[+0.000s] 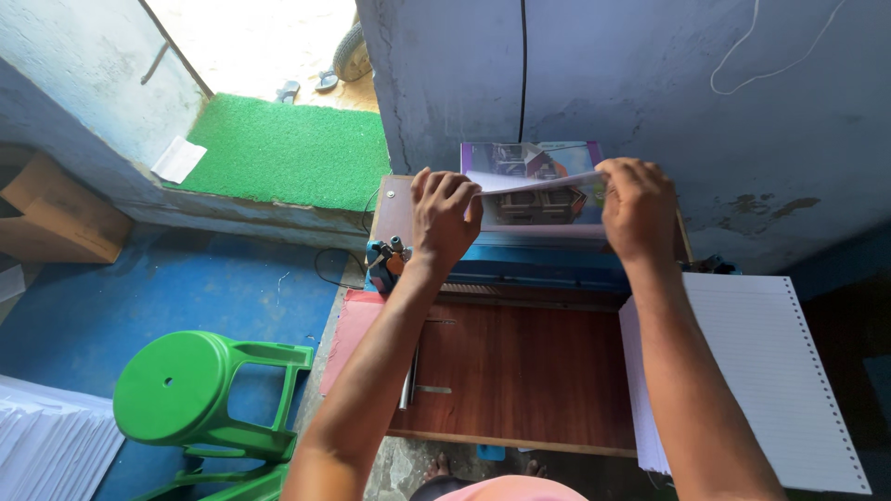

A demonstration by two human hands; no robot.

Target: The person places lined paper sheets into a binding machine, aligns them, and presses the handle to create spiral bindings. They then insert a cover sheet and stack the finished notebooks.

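Left hand [444,215] at 11 o'clock of the wooden board [524,371], fingers curled over the left edge of a printed cover sheet [534,190]. Right hand [639,206] at 1 o'clock, clamped on the right edge of the same sheet. Hands apart, one per side, sheet bowed up between them. Sheet sits at 12 o'clock of the board, right over the blue punching machine [538,264], against the grey wall [650,83].

Around it:
- Stack of ruled punched paper [770,380] at 3 to 4 o'clock, overhanging the board's right edge, just beside the right forearm.
- Pink sheet [351,325] at 9 o'clock, poking out from under the board.
- Metal lever bar [408,380] lying on the board's left part, under the left forearm.
- Green plastic stool [200,394] at 8 o'clock, on the blue floor [139,297], well apart from the bench.
- White paper pile [46,445] further out at 8 o'clock, at frame edge.
- Cardboard box [56,213] at 9 to 10 o'clock by the far wall.
- Green mat [288,153] at 11 o'clock in the doorway, loose white paper [178,160] at its left edge.
- Black cable [522,65] running down the wall at 12 o'clock, straight behind the sheet.

Both forearms crossing the board, hiding part of its surface. Machine slot mostly hidden by sheet and hands.
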